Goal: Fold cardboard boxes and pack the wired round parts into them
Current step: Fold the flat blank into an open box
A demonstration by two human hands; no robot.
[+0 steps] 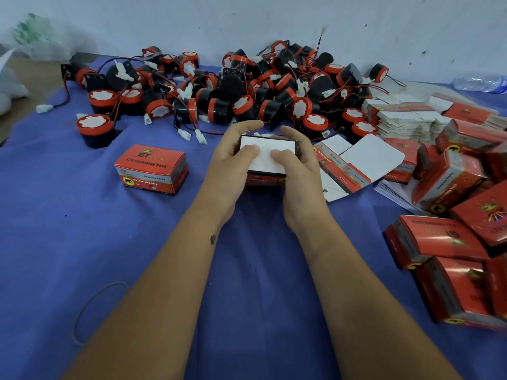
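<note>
A small red cardboard box (265, 160) sits at the middle of the blue cloth, its white inner flap facing up. My left hand (233, 163) grips its left side and my right hand (299, 165) grips its right side, both thumbs pressing on the white flap. What is inside the box is hidden. Behind it lies a big heap of black and red wired round parts (219, 91) with white plugs. One closed red box (152, 168) stands to the left.
Flat unfolded boxes (356, 163) and a stack of flat blanks (403, 119) lie to the right, with several folded red boxes (452, 242) piled at the right edge. A rubber band (93, 311) lies at the lower left. A wall (247, 20) stands behind.
</note>
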